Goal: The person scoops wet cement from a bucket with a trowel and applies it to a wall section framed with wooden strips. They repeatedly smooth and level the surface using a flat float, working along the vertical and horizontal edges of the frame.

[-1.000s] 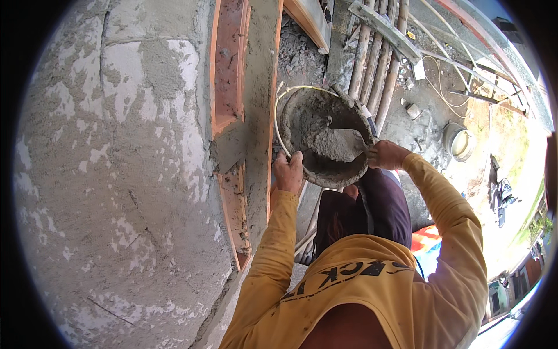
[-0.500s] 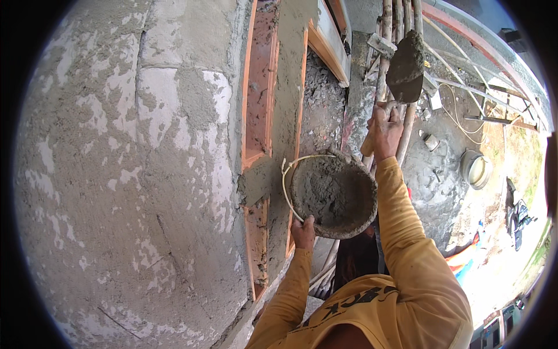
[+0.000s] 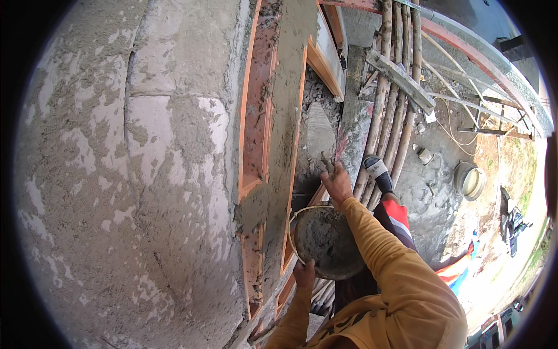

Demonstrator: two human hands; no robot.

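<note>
My left hand (image 3: 304,273) is closed on the rim of a round bucket (image 3: 340,273), held close to my body. Grey wet mortar (image 3: 326,232) lies inside it, and a pale bail handle (image 3: 293,228) loops out on its left side. Beyond the bucket, my right hand (image 3: 337,185) grips a trowel (image 3: 321,131) whose grey blade points away from me, beside the window frame. The trowel's grip is mostly hidden by my fingers.
On the left stands a patchily plastered wall (image 3: 174,145) with an orange-brown frame (image 3: 256,110) beside it. Several wooden poles (image 3: 390,104) run under my sandalled foot (image 3: 378,173); a grey board (image 3: 401,81) lies across them. A round container (image 3: 469,180) sits lower right.
My right hand has swung the trowel left and toward me, from above the poles to beside the frame. The bucket and left hand have come nearer my body. My foot now shows on the poles.
</note>
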